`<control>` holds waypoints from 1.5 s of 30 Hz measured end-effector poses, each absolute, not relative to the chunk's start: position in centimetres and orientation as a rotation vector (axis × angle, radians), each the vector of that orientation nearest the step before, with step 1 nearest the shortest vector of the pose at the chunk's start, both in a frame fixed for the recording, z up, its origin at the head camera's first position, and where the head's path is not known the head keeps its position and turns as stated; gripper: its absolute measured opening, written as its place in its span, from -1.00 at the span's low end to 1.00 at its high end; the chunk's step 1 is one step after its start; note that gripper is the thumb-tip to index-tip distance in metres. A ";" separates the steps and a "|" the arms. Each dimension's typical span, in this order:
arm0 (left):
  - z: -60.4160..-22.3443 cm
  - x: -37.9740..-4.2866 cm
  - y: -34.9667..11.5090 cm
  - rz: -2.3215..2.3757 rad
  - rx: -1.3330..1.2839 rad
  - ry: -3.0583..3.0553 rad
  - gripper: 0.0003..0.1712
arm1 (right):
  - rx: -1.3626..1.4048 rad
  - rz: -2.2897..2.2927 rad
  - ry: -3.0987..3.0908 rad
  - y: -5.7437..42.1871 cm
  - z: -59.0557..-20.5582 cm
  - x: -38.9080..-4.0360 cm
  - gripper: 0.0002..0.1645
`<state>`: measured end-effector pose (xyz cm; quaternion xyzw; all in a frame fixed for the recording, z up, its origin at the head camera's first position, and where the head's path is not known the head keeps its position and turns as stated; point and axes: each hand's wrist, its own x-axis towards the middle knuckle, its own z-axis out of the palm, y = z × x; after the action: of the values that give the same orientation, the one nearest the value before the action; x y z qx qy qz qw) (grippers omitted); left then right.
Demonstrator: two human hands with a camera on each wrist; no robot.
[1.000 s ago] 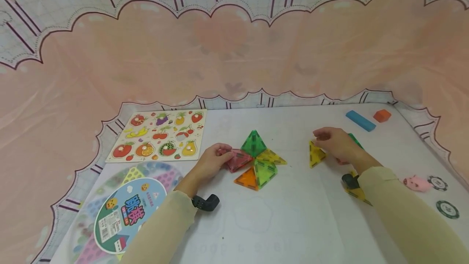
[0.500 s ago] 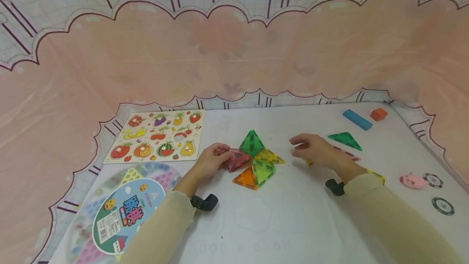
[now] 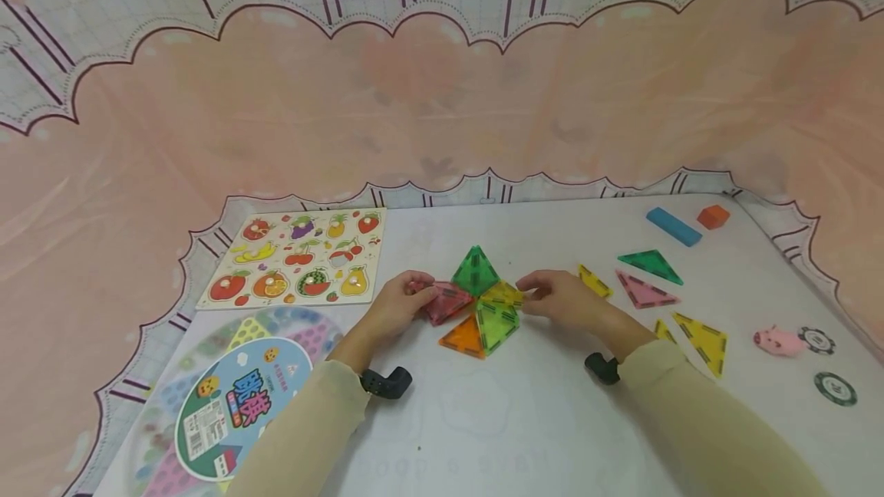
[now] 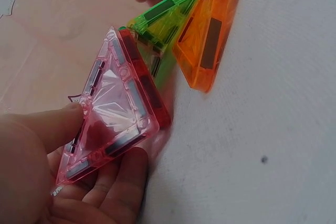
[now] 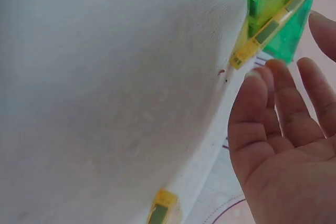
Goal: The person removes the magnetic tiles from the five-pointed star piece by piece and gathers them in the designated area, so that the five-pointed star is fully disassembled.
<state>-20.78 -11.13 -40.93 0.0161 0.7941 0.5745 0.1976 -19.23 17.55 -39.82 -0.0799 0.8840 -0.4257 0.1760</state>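
Observation:
Translucent triangular magnetic tiles form a pinwheel-like cluster in the middle of the white table. My left hand [image 3: 397, 305] pinches a pink triangular magnetic tile [image 4: 113, 114] between thumb and fingers, at the cluster's left side against a red tile [image 4: 144, 72]. At the right side my right hand [image 3: 569, 301] has its fingertips by a yellow tile [image 3: 504, 294]; in the right wrist view the fingers are loosely bent with nothing between them. A dark green tile [image 3: 475, 273] stands at the back, a light green tile [image 3: 497, 324] and an orange tile [image 3: 464, 337] at the front.
Loose tiles lie to the right, including a green one [image 3: 652, 265] and a pink one [image 3: 644, 290]. Beyond are a blue block [image 3: 674, 226], an orange block [image 3: 714, 216], a pink pig [image 3: 778, 341] and chips. A fruit puzzle board [image 3: 290, 259] and round game box [image 3: 242, 405] stand left.
My right hand has moved left from the loose tiles to the cluster's yellow tile, uncovering the loose tiles on the right. My left hand keeps its place on the pink tile.

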 end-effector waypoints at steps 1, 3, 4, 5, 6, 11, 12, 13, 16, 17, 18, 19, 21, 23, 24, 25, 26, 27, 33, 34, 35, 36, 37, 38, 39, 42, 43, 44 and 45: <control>-41.3 -21.0 -11.2 1.609 0.036 2.224 -0.60 | -0.222 -1.195 2.510 17.4 -39.8 -19.3 -0.59; -41.5 -21.1 -11.3 1.608 0.036 2.240 -0.61 | -0.219 -1.182 2.510 17.0 -39.8 -19.6 -0.57; -41.6 -21.1 -11.3 1.603 0.037 2.251 -0.61 | -0.213 -1.181 2.505 16.7 -39.8 -19.7 -0.56; -41.7 -21.1 -11.3 1.605 0.035 2.255 -0.62 | -0.209 -1.179 2.502 16.5 -39.9 -19.9 -0.55; -41.7 -21.1 -11.2 1.607 0.031 2.259 -0.63 | -0.207 -1.176 2.499 16.2 -39.9 -20.1 -0.53; -41.8 -21.0 -11.1 1.619 0.040 2.267 -0.66 | -0.195 -1.162 2.502 15.5 -40.1 -20.8 -0.47; -41.8 -21.0 -11.1 1.615 0.043 2.273 -0.66 | -0.209 -1.161 2.503 15.4 -40.2 -20.9 -0.45; -41.9 -21.0 -11.1 1.611 0.047 2.278 -0.67 | -0.224 -1.161 2.502 15.4 -40.2 -21.0 -0.44; -41.9 -21.1 -11.1 1.613 0.052 2.278 -0.66 | -0.272 -1.150 2.501 15.4 -40.2 -21.3 -0.41; -41.9 -21.0 -11.1 1.611 0.053 2.279 -0.66 | -0.288 -1.139 2.502 15.3 -40.2 -21.3 -0.40; -41.9 -21.1 -11.1 1.613 0.054 2.277 -0.66 | -0.300 -1.130 2.504 15.3 -40.2 -21.3 -0.39; -41.9 -21.1 -11.1 1.614 0.055 2.274 -0.67 | -0.300 -1.122 2.505 15.2 -40.1 -21.4 -0.39; -41.9 -21.1 -11.1 1.617 0.055 2.269 -0.67 | -0.284 -1.109 2.504 15.0 -40.1 -21.4 -0.39; -42.0 -21.1 -11.1 1.611 0.059 2.274 -0.67 | -0.276 -1.095 2.504 14.9 -40.1 -21.4 -0.40; -41.9 -21.0 -11.1 1.608 0.056 2.276 -0.67 | -0.272 -1.089 2.504 14.8 -40.1 -21.4 -0.40; -41.9 -21.0 -11.1 1.604 0.051 2.280 -0.67 | -0.270 -1.083 2.506 14.8 -40.1 -21.5 -0.40; -41.9 -21.0 -11.1 1.600 0.046 2.283 -0.67 | -0.268 -1.078 2.506 14.8 -40.2 -21.5 -0.39; -41.9 -21.0 -11.1 1.593 0.042 2.287 -0.68 | -0.270 -1.073 2.509 14.8 -40.2 -21.6 -0.39; -41.8 -21.0 -11.1 1.601 0.037 2.268 -0.67 | -0.295 -1.050 2.531 14.8 -40.3 -21.8 -0.35; -41.8 -21.0 -11.1 1.603 0.039 2.264 -0.66 | -0.299 -1.049 2.531 14.8 -40.3 -21.7 -0.34; -41.8 -21.0 -11.1 1.604 0.040 2.261 -0.65 | -0.300 -1.047 2.528 14.8 -40.3 -21.7 -0.32; -41.8 -21.0 -11.1 1.602 0.040 2.262 -0.64 | -0.304 -1.046 2.523 14.8 -40.3 -21.7 -0.31; -41.8 -21.0 -11.1 1.600 0.040 2.263 -0.64 | -0.308 -1.047 2.521 14.8 -40.3 -21.7 -0.30; -41.8 -21.1 -11.1 1.596 0.041 2.267 -0.64 | -0.309 -1.046 2.520 14.9 -40.3 -21.7 -0.29; -41.8 -21.1 -11.1 1.596 0.042 2.269 -0.64 | -0.309 -1.046 2.519 14.9 -40.3 -21.7 -0.29; -41.8 -21.1 -11.1 1.596 0.042 2.274 -0.65 | -0.308 -1.052 2.515 15.0 -40.3 -21.7 -0.29; -41.8 -21.0 -11.1 1.596 0.043 2.275 -0.65 | -0.308 -1.050 2.516 15.1 -40.4 -21.7 -0.29; -41.9 -21.0 -11.1 1.595 0.044 2.277 -0.65 | -0.307 -1.045 2.515 15.1 -40.4 -21.8 -0.30; -41.9 -21.0 -11.1 1.596 0.046 2.276 -0.65 | -0.312 -1.041 2.513 15.2 -40.4 -21.8 -0.30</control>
<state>-21.00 -11.11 -41.87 0.0163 0.8054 0.5646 0.1797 -21.75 15.18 -40.45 -0.1115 0.8993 -0.3724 0.2004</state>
